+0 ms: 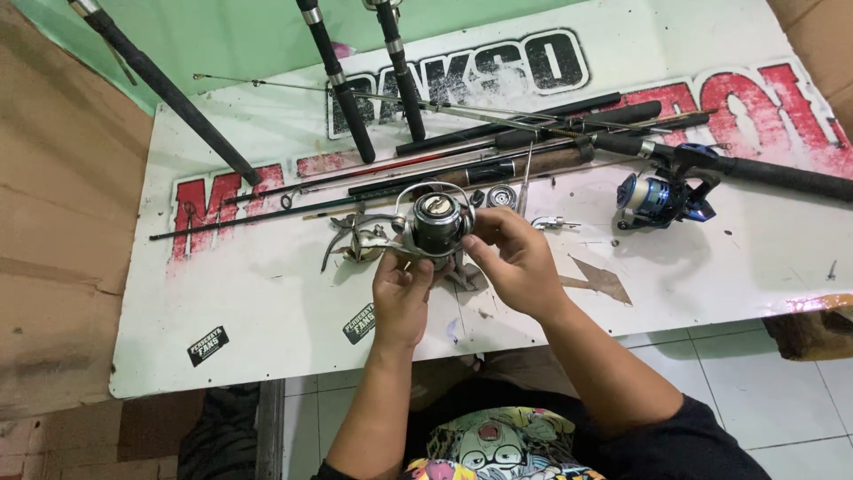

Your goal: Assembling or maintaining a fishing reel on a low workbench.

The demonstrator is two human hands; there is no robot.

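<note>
hands (402, 289): 2 | fishing reels (435, 222): 2 | upright rod butts (342, 89): 3 | white board (267, 302): 1

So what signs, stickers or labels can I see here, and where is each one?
Sign board: serves as the tabletop under the rods, a white rectangular panel with big red and black block lettering.
Left sticker: near the board's front edge, small, black, tilted rectangle with white print.
Right sticker: just below the left hand, small, black, tilted, white print.
No screens or packages show.
</note>
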